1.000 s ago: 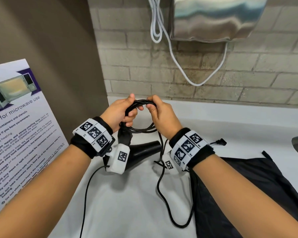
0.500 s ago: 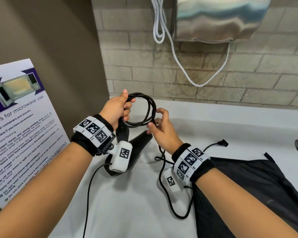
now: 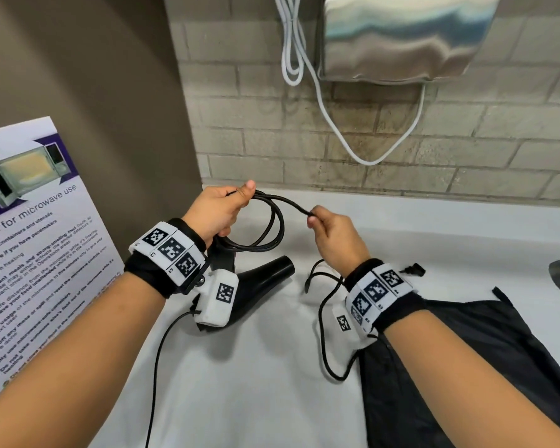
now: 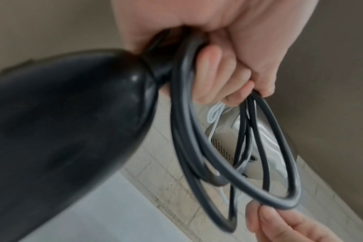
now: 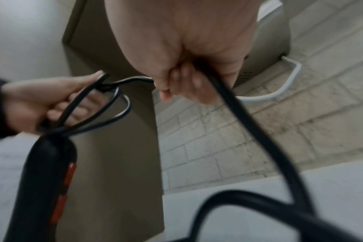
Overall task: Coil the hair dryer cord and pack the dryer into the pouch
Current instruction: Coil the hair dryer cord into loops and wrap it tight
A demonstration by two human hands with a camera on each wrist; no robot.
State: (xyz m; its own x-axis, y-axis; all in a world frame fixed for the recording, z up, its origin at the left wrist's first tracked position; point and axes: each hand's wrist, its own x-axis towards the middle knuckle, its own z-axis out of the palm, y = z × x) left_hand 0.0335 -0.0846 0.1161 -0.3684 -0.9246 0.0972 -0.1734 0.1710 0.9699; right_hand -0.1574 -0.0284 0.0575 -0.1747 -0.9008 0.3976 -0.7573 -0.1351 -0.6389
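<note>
Glossy black plastic hair dryer (image 3: pixel 265 279)

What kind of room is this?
Probably a shared kitchenette or washroom: a white counter against a brick wall, a steel dispenser on it, and a microwave-use poster.

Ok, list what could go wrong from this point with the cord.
1. The left hand holds the coiled loops loosely by thumb and fingers; they could spring open.
2. The slack cord lies tangled on the counter under the right hand; it may kink or snag.
3. The plug may drag across the pouch.
</note>
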